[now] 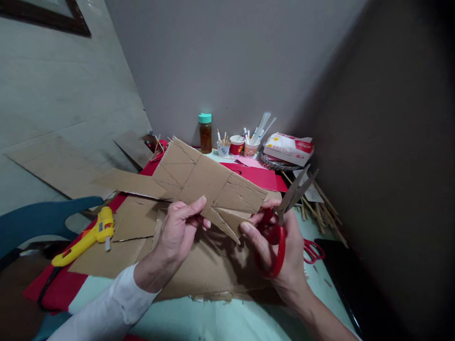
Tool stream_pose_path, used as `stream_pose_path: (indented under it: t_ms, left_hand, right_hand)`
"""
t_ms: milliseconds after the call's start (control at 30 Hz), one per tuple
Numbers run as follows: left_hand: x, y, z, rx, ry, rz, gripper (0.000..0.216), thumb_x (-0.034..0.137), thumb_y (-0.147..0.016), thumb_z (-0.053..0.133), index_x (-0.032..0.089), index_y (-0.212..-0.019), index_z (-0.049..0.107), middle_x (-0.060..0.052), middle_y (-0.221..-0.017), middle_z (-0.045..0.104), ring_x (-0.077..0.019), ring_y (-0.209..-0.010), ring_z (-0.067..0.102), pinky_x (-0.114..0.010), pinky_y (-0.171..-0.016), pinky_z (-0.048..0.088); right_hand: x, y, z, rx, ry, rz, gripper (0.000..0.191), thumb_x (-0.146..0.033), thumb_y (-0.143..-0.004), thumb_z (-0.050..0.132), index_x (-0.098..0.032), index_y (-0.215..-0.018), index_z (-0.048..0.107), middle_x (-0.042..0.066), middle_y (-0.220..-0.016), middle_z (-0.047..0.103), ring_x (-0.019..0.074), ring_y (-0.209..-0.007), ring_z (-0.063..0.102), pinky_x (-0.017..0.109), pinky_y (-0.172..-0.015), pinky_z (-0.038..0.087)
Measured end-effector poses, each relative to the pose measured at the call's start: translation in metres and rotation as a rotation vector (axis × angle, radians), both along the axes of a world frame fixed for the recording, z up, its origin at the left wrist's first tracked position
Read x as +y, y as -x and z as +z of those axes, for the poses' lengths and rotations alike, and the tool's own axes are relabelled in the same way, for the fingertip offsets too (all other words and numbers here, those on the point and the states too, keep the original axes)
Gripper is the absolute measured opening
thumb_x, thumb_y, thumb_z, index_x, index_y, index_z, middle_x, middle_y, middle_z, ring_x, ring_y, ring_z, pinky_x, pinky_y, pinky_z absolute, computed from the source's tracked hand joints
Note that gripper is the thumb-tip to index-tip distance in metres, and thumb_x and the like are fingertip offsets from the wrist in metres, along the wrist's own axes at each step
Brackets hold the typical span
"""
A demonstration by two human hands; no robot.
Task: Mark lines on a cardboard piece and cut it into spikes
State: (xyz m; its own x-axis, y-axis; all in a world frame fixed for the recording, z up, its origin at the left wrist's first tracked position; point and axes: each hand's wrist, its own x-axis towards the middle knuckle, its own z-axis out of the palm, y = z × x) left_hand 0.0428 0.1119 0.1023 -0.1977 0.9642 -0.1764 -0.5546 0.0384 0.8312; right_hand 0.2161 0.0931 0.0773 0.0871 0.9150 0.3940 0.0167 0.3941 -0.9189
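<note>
A piece of brown cardboard [202,180] with pencil lines and cut slits is held up above the table. My left hand [177,232] pinches its lower edge between thumb and fingers. My right hand [280,251] grips red-handled scissors [284,213], blades pointing up and to the right, slightly apart. The right thumb touches a cut cardboard flap at the sheet's lower right corner.
Larger cardboard sheets [135,237] lie on red paper [259,177] over the table. A yellow glue gun [88,234] rests at left. At the back stand a brown bottle [205,133], small cups with sticks [237,144] and a tissue pack [289,148]. Second red scissors [313,250] and wooden sticks [325,208] lie right.
</note>
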Motion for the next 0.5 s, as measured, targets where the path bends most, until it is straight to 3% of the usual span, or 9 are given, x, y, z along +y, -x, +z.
stream_pose_path:
  t_ms: [200,500]
  left_hand:
    - [0.001,-0.001,0.000,-0.053,0.008,0.007,0.045,0.024,-0.044,0.096,0.017,-0.041,0.052,0.006,-0.043,0.053,-0.0081,-0.038,0.053,-0.018,-0.039,0.045]
    - [-0.003,-0.001,-0.001,-0.109,0.039,-0.006,0.038,0.018,-0.051,0.094,0.016,-0.049,0.057,0.006,-0.050,0.056,-0.0066,-0.045,0.053,-0.017,-0.042,0.047]
  right_hand:
    - [0.000,0.003,-0.004,0.042,0.060,-0.008,0.037,-0.026,-0.083,0.077,-0.028,-0.108,0.050,-0.005,-0.080,0.063,0.0125,-0.066,0.063,0.023,-0.059,0.052]
    - [0.005,0.002,-0.013,0.181,0.218,0.014,0.044,-0.032,-0.078,0.084,-0.027,-0.107,0.051,-0.005,-0.082,0.064,0.0127,-0.067,0.060,0.023,-0.059,0.049]
